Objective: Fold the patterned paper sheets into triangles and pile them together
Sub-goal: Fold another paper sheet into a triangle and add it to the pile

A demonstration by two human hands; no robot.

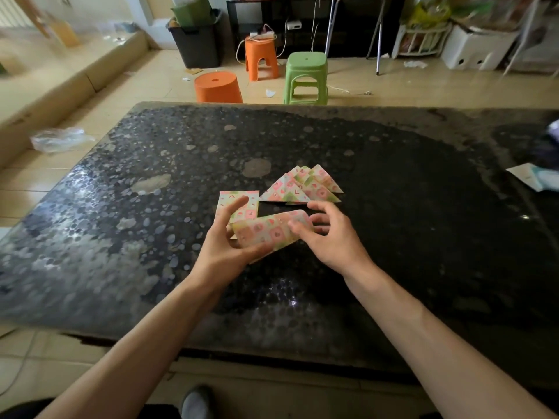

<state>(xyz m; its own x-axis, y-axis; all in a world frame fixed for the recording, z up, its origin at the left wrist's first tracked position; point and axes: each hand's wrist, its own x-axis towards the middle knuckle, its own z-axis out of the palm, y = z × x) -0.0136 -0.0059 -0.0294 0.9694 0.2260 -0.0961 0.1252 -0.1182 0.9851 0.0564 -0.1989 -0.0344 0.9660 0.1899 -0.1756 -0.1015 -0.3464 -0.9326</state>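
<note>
- Curling a pink-and-green patterned paper sheet over on itself just above the dark speckled stone tabletop, near the table's middle, and not yet pressing the bend into a crease.
- Gripping the left end of that sheet with the left hand, wrapping the fingers round from below.
- Pinching the right end with the right hand, closing the fingertips on the paper's upper edge.
- Lying finished just beyond the right hand and apart from it: a loose pile of folded patterned paper triangles, overlapping one another on the stone (all in the same pink, green and cream print).
- Waiting flat just behind the left hand: unfolded patterned paper squares, possibly more than one stacked, too blurred at the edges for telling.
- Judging the task as well under way but unfinished: several triangles already gathering together, one sheet mid-fold.
- Remaining, by this reading: flattening the held sheet into a triangle, adding it to the pile, then folding and piling whatever is lying flat.
</note>
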